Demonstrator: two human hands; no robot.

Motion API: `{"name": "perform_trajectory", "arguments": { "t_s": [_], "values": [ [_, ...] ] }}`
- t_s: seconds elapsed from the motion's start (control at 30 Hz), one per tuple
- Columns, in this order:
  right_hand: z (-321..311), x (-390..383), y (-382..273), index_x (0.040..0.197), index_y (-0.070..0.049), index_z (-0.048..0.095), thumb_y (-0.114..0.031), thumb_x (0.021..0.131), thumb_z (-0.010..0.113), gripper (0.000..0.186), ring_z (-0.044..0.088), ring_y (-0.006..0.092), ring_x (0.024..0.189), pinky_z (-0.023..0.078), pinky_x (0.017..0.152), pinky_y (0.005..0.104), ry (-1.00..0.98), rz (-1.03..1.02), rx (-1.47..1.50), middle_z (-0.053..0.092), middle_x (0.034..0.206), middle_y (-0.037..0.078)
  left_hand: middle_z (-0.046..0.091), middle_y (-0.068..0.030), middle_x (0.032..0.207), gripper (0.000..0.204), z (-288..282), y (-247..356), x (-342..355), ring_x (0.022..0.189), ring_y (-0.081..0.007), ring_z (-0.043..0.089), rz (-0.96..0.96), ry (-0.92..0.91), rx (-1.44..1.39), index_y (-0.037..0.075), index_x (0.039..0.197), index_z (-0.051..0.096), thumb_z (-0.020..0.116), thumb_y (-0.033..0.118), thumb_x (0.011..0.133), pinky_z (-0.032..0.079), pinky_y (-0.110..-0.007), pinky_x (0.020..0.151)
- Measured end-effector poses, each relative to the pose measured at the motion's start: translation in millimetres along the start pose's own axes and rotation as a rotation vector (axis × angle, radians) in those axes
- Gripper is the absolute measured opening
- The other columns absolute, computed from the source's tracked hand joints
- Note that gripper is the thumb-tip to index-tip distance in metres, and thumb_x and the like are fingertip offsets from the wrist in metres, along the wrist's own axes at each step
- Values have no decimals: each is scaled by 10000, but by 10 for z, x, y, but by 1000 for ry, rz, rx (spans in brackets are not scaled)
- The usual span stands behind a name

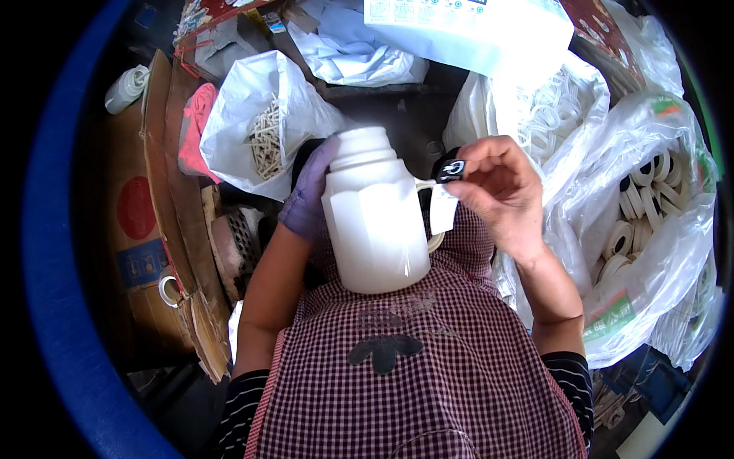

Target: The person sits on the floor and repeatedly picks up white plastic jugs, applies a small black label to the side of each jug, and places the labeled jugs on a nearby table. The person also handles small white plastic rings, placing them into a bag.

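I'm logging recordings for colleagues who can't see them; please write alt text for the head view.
A purple-gloved left hand steadies a white, faceted plastic jug against a checked fabric apron, while the bare right hand pinches a small black square piece beside it. Pale rings lie inside a clear plastic bag at right.

Left side: open white sack (225,134), pale stick-like parts (267,141) heaped inside; bright pink cloth (199,122) against its outer side. Beyond it, a torn-edged cardboard box (157,199) marked with a red disc and a blue patch; small white ring (169,291) at its lower part, pale bottle (126,89) lying near the top. Far edge: white box (478,34), printed — crumpled white sheeting (359,61) beside it. Right: translucent rings (549,115) in one bag; clear plastic bag (569,195) — thicker off-white rings (642,199) within.
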State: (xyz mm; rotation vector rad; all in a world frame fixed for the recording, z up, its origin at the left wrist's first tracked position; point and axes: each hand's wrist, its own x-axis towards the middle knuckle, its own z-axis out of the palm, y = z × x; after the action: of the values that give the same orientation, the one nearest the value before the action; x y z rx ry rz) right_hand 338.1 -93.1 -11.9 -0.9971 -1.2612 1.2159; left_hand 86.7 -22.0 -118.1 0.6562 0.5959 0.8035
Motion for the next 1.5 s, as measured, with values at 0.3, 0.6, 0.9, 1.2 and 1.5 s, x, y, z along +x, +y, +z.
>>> {"name": "perform_trajectory", "arguments": {
  "t_s": [0.3, 0.6, 0.9, 1.2, 1.5],
  "values": [
    [357, -259, 127, 1084, -51, 542, 82, 853, 700, 310, 605, 56, 848, 533, 805, 237, -131, 130, -20, 605, 955, 2, 601, -198, 1307, 666, -78, -74, -17, 1173, -289, 616, -57, 55, -177, -28, 1390, 483, 374, 515, 1020, 480, -403, 1024],
    [382, -276, 90, 1053, -27, 573, 78, 850, 700, 261, 631, 81, 855, 562, 809, 264, -178, 116, -85, 611, 967, 20, 619, -165, 1285, 586, -22, -83, 20, 1142, -246, 631, -71, 118, -140, -5, 1368, 523, 430, 458, 1021, 492, -363, 1004],
    [404, -272, 108, 1084, -38, 560, 83, 837, 714, 315, 613, 73, 870, 549, 827, 260, -183, 156, -146, 595, 970, 7, 647, -158, 1234, 569, -50, -65, 17, 1096, -223, 646, -12, 152, 37, -9, 1335, 555, 390, 444, 1032, 493, -335, 973],
    [408, -271, 177, 1048, -27, 566, 63, 848, 705, 259, 635, 99, 840, 573, 805, 277, -180, 128, -142, 592, 963, 38, 641, -159, 1242, 580, 3, -56, -3, 1100, -225, 642, -31, 123, -20, -9, 1345, 546, 409, 454, 1024, 491, -339, 976],
    [432, -306, 199, 1031, -26, 572, 59, 831, 718, 261, 643, 114, 810, 571, 756, 278, -168, 91, -226, 597, 939, 47, 633, -156, 1253, 573, -61, -89, 1, 1113, -221, 635, -17, 115, -7, -10, 1353, 539, 419, 441, 1021, 488, -339, 981]
  ]
}}
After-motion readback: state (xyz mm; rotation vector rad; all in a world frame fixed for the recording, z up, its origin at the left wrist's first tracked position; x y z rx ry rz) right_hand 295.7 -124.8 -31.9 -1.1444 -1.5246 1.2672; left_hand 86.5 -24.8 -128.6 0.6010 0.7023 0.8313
